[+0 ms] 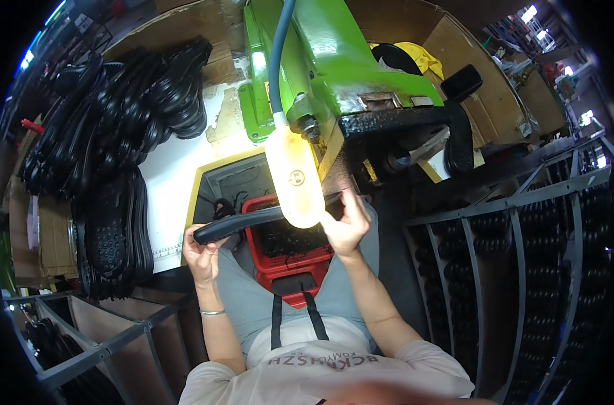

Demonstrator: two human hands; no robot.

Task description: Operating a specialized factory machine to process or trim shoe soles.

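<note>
- Hands clamp one thing between them: a long, black, curved rubber shoe sole [253,221], held level just above the person's lap, in front of the green metal machine [334,61].
- The left hand [200,251] closes round the sole's rounded end from below, fingers curled up over its edge; a thin silver bangle [212,312] sits on that wrist.
- The right hand [346,226] pinches the other end, thumb and fingers raised near the black working head of the machine [395,120]; the exact grip point is hidden behind the lamp.
- A pale yellow, oval lamp on a grey-blue hose [295,172] hangs in front of the sole's middle and glares over it.
- Judged from its slight bow between the two grips, the sole looks light and flexible, not fragile, and grippy rather than slick; holding both ends seems the steady way, since a single end would probably let it droop.
- Both forearms rise from the lower edge, elbows bent, wrists turned inward toward each other.
- A red plastic crate [280,260] lies under the sole, between the knees.
- Stacks of black soles [111,128] lie on the white bench at the left; racks of dark soles [550,256] stand at the right.
</note>
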